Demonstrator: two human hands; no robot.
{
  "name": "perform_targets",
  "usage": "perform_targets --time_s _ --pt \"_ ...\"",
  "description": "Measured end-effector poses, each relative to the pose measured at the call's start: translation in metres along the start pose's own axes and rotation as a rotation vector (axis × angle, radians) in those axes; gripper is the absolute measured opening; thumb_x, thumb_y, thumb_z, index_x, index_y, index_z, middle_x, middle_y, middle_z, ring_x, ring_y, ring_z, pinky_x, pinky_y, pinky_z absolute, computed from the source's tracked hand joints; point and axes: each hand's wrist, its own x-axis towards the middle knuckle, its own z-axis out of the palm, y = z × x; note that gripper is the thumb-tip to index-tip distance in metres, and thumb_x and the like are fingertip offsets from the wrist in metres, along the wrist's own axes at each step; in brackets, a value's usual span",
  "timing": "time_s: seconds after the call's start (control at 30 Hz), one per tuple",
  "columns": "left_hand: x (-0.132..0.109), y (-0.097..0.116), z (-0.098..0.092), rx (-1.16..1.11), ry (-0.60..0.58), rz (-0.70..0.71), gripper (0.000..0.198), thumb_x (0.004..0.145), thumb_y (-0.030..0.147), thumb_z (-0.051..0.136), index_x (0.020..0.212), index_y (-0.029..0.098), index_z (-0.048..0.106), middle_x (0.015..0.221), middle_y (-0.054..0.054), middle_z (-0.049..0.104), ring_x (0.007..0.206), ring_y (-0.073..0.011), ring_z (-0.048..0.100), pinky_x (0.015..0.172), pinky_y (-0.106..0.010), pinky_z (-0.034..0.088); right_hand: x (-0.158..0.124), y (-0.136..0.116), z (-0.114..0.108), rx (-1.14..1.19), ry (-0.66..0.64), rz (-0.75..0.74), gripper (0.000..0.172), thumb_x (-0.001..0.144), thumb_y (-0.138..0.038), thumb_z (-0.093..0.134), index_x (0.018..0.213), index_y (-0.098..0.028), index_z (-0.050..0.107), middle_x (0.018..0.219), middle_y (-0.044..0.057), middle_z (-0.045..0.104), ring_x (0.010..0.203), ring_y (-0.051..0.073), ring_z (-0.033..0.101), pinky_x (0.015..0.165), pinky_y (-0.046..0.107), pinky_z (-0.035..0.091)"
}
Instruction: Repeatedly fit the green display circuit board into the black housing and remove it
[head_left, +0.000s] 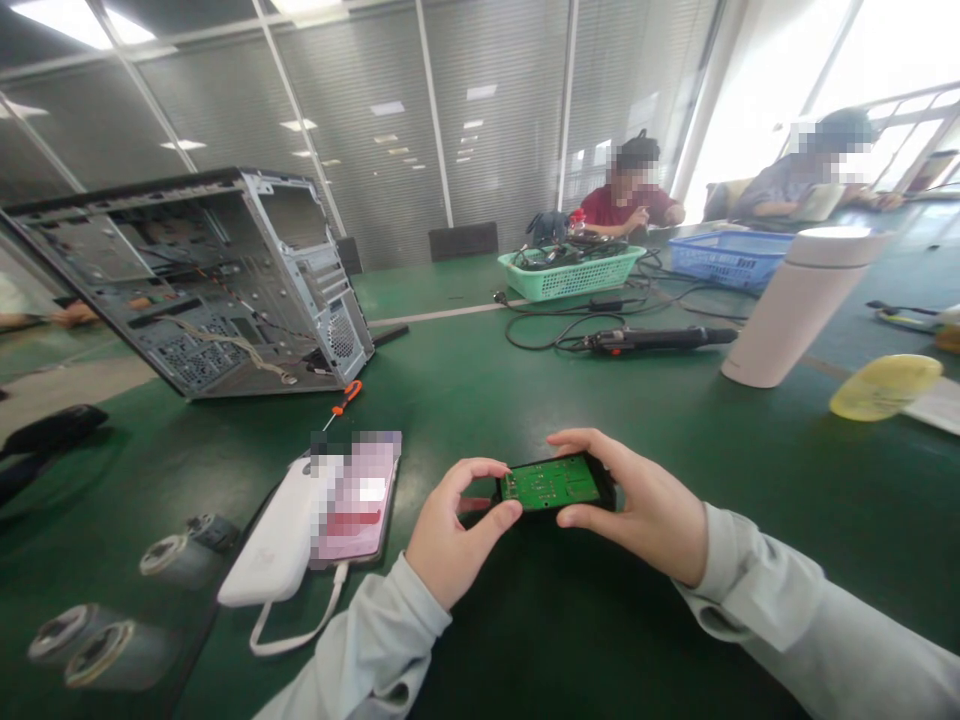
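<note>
Just above the table in front of me is a green circuit board (553,482) seated in a black plastic housing (609,486). My left hand (463,520) grips its left end, thumb on the near edge and fingers at the far side. At the right end, my right hand (637,498) holds the housing between thumb and fingers. The board faces up, with small solder points showing; the underside is hidden. A phone (366,510) and a white power bank (281,545) joined to a white cable lie left of my left hand.
An open computer case (225,290) stands at the left, an orange-handled screwdriver (346,398) beside it. Several metal cylinders (124,655) lie front left. Beyond my hands are an electric screwdriver (660,340), a green basket (574,277) and a pink tumbler (795,310). Two people sit across.
</note>
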Motion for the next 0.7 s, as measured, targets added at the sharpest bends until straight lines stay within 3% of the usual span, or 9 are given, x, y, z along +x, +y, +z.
perform_targets --time_s 0.4,0.47,0.6,0.7 --pt "-0.003 0.011 0.003 -0.046 0.047 0.047 0.019 0.072 0.027 0.063 0.088 0.018 0.059 0.089 -0.006 0.063 0.084 -0.02 0.059 0.071 -0.03 0.05 0.002 -0.009 -0.001 0.071 -0.031 0.02 0.034 0.085 -0.04 0.056 0.11 -0.017 0.052 0.103 0.006 0.054 0.092 0.015 0.053 0.079 0.027 0.045" --pt "-0.004 0.01 0.001 0.042 0.047 0.106 0.019 0.074 0.026 0.061 0.092 0.019 0.06 0.091 -0.006 0.062 0.086 -0.0205 0.059 0.071 -0.031 0.049 0.001 -0.01 -0.002 0.068 -0.025 0.001 0.032 0.087 -0.039 0.054 0.109 -0.016 0.052 0.103 0.006 0.054 0.092 0.015 0.052 0.08 0.028 0.044" --pt "-0.006 0.012 -0.004 0.372 -0.034 0.288 0.038 0.075 0.029 0.062 0.112 0.02 0.059 0.096 -0.008 0.06 0.089 -0.0224 0.056 0.076 -0.034 0.047 0.001 -0.012 -0.003 0.041 -0.033 -0.052 0.028 0.087 -0.037 0.054 0.108 -0.018 0.052 0.101 0.005 0.053 0.091 0.014 0.051 0.079 0.027 0.043" --pt "-0.006 0.014 -0.006 0.556 -0.075 0.361 0.039 0.074 0.037 0.065 0.108 0.017 0.063 0.09 -0.008 0.058 0.085 -0.0232 0.055 0.076 -0.036 0.045 0.0 -0.014 -0.004 0.005 -0.05 -0.074 0.028 0.086 -0.037 0.055 0.108 -0.019 0.053 0.1 0.004 0.053 0.091 0.014 0.05 0.077 0.026 0.042"
